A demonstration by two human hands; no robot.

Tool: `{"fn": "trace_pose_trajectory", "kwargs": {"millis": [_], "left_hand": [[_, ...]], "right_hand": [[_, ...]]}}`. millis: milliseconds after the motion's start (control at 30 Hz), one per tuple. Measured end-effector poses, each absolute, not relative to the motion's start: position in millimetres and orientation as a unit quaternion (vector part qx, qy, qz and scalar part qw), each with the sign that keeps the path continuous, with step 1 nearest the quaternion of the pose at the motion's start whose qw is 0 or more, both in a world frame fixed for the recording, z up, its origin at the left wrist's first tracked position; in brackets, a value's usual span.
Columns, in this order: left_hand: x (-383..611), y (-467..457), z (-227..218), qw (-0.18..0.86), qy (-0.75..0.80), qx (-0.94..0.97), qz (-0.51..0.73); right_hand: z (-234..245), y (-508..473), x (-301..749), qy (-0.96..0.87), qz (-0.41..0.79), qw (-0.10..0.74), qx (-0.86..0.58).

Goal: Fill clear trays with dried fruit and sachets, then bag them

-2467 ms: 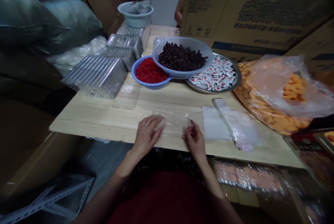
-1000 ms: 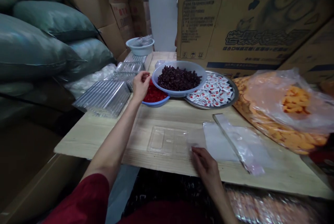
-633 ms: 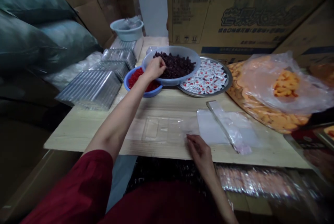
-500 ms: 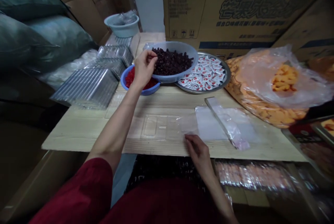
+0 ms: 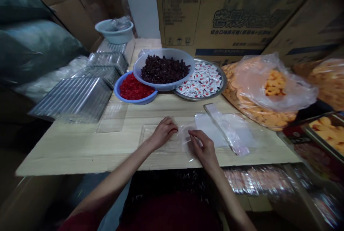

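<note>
My left hand (image 5: 163, 133) rests at the right end of a clear plastic tray (image 5: 149, 135) lying flat on the wooden table (image 5: 80, 148). Its fingers are pinched together; what they hold is hidden. My right hand (image 5: 203, 147) is just beside it, thumb and fingers pinching the edge of a clear plastic bag (image 5: 187, 134) that lies over the tray's right end. Behind stand a blue bowl of red pieces (image 5: 134, 89) and a larger pale bowl of dark dried fruit (image 5: 163, 69).
A metal plate of white sachets (image 5: 202, 80) sits right of the bowls. More clear bags (image 5: 227, 130) lie at the right, beside a big bag of orange snacks (image 5: 264, 93). Stacked clear trays (image 5: 72, 98) fill the left. Cardboard boxes (image 5: 228, 8) wall the back.
My left hand reached to the red bowl, then the dark fruit bowl, and has come back to the tray with fingers pinched. My right hand has lifted the bag's edge.
</note>
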State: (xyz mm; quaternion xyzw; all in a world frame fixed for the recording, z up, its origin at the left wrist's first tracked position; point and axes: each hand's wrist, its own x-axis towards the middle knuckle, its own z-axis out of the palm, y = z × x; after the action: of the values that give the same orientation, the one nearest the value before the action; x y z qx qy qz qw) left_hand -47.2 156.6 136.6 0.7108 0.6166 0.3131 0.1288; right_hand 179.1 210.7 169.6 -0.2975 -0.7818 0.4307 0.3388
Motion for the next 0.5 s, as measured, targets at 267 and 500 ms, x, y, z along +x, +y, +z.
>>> {"fn": "trace_pose_trajectory", "kwargs": {"millis": [267,500], "left_hand": [[-50.5,139.4,146.0,0.082,0.623,0.68,0.379],[-62.5,111.4,175.6,0.053,0.661,0.596,0.453]], "right_hand": [[216.2,371.0,130.0,-0.821,0.198,0.364,-0.393],[202.6,440.3,59.5,-0.851,0.164,0.146,-0.476]]}}
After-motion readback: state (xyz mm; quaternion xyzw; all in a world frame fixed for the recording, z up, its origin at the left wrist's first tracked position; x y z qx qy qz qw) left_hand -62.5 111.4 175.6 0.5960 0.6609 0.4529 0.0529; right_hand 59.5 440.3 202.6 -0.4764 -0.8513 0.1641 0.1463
